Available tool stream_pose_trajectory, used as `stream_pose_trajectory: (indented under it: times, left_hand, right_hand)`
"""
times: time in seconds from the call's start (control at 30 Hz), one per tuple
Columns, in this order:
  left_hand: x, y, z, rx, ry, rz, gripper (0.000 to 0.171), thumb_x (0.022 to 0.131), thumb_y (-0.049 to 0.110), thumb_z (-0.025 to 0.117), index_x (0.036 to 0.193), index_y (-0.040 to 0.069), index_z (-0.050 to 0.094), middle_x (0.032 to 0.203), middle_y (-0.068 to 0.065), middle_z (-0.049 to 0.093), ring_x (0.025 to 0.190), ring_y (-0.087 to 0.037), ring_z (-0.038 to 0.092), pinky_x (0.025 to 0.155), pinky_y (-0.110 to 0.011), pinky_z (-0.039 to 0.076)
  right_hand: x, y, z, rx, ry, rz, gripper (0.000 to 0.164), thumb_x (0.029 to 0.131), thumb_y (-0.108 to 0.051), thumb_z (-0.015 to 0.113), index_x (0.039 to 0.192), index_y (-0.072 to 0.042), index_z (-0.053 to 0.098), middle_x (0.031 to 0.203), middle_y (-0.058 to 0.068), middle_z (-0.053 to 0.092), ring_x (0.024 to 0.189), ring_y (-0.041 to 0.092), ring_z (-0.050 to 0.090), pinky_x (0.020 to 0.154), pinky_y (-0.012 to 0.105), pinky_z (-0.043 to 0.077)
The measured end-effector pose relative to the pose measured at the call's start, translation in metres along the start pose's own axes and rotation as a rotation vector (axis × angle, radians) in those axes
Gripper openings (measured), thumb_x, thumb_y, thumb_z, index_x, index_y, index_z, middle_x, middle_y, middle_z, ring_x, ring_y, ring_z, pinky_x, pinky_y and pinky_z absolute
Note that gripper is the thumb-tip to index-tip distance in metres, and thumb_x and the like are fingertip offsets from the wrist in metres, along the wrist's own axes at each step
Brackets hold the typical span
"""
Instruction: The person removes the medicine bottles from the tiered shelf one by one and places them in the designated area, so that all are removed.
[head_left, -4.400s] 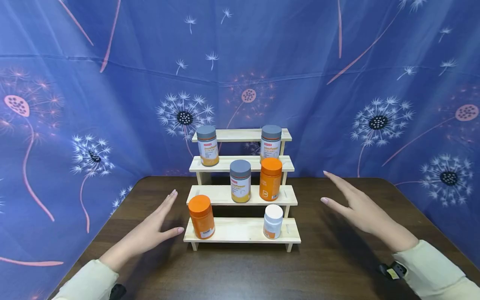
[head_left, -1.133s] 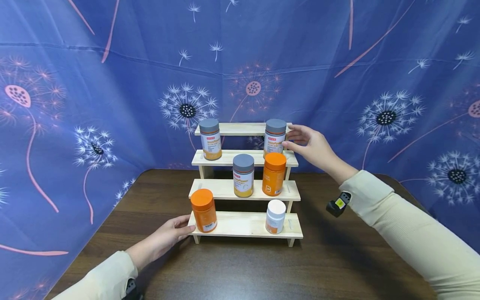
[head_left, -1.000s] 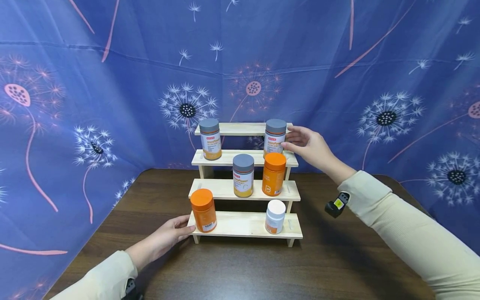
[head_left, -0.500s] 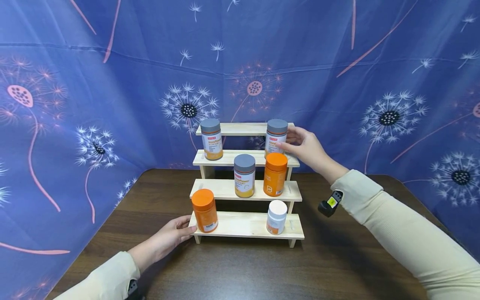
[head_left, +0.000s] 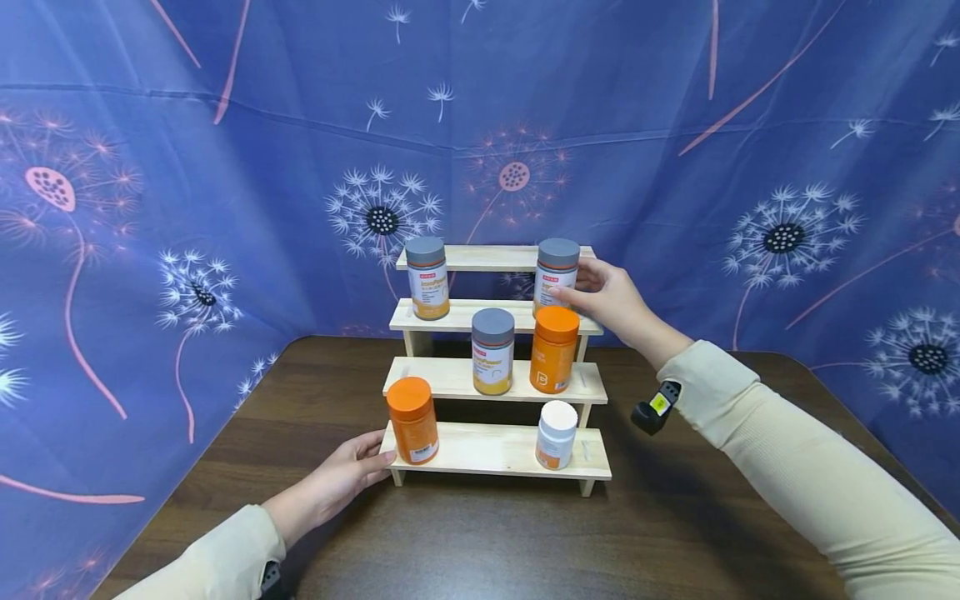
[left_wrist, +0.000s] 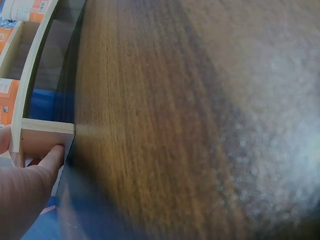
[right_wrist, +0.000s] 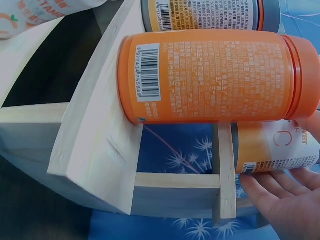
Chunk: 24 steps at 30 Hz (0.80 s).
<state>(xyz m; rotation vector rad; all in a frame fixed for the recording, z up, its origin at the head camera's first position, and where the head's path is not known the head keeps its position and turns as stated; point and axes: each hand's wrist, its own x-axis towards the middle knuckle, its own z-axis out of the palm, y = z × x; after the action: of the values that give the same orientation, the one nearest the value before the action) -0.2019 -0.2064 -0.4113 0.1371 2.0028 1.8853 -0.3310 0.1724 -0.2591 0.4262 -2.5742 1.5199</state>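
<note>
A stepped wooden display stand (head_left: 480, 450) bears several supplement bottles. My left hand (head_left: 333, 479) grips the left end of its bottom step, thumb on top and fingers against the end support (left_wrist: 47, 137). With my right hand (head_left: 618, 304) I hold the grey-lidded bottle (head_left: 557, 271) at the right of the third step, thumb across its label and fingers round its right side. Directly in front of that bottle, one step lower, stands an orange bottle (head_left: 553, 350), which fills much of the right wrist view and hides part of the held one.
Another grey-lidded bottle (head_left: 492, 354) stands on the second step and one more (head_left: 428, 279) at the third step's left. The bottom step bears an orange bottle (head_left: 412, 421) and a small white bottle (head_left: 557, 435). Behind the brown table (head_left: 465, 542) hangs a blue dandelion cloth (head_left: 300, 208).
Both hands have come in from beside the stand: the left to its bottom step, the right to the grey-lidded bottle. Over the last second, the right thumb has slid further across the label.
</note>
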Motion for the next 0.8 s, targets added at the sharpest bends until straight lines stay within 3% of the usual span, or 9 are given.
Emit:
stream_pose_trajectory:
  times: [0.37,0.8]
  left_hand:
    - [0.0002,-0.0010,0.0002,-0.018,0.016,-0.017,0.065,0.099,0.014,0.054,0.146,-0.014,0.019,0.149,-0.036,0.028,0.125,-0.025,0.053,0.108,-0.040,0.044]
    - [-0.0009,-0.0027,-0.0003,0.000,-0.009,0.006,0.066,0.099,0.015,0.053,0.145,-0.018,0.018,0.147,-0.037,0.032,0.121,-0.023,0.056,0.109,-0.042,0.043]
  right_hand:
    - [0.0027,0.0016,0.0032,0.033,0.004,0.051,0.071,0.085,-0.038,0.074,0.144,-0.012,0.044,0.136,0.013,0.056,0.121,0.027,0.055,0.103,0.046,0.049]
    - [-0.0027,0.0035,0.0009,0.029,0.054,0.011,0.072,0.083,-0.041,0.075,0.142,-0.011,0.046,0.133,0.014,0.059,0.118,0.027,0.057,0.102,0.046,0.050]
